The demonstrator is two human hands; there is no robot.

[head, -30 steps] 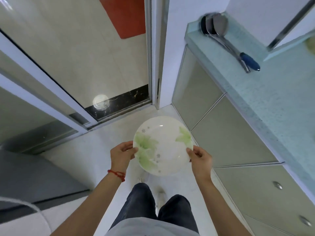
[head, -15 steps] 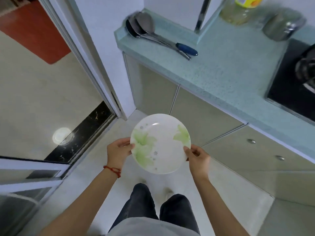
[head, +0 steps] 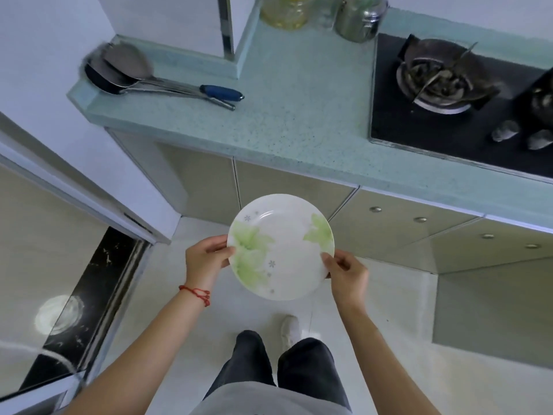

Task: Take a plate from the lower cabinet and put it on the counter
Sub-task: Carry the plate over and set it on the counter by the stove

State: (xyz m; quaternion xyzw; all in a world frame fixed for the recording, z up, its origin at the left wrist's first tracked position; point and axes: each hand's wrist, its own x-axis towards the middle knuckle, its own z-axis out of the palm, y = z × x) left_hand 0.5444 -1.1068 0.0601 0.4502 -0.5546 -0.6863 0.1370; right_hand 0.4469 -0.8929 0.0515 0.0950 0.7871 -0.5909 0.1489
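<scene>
Below the counter (head: 299, 94) edge, over the floor (head: 167, 295), you hold the plate (head: 284, 250) in both hands. Left hand (head: 203, 260) pinches the left rim, thumb on top, fingers curled under. Right hand (head: 347, 275) pinches the lower-right rim the same way. Both grips are closed on the rim, nothing else touched. Plate is roughly level, face up, white with green leaf print, clear of the counter and in front of the cabinet doors (head: 299, 187).

Counter is pale blue-green speckled stone. Ladles (head: 143, 77) lie at its left end, blue handle pointing right. Jars (head: 359, 16) stand at the back, just beside the stove (head: 449, 94), whose burner sits to the right. One cabinet door (head: 490, 313) at lower right stands open. Glass sliding door (head: 74, 295) is on your left. Red string sits on your left wrist.

Versus half a second ago: your view has swung right and now faces the counter squarely, more of the stove shows, grip on the plate is unchanged, plate sits slightly higher relative to the cabinet fronts.
</scene>
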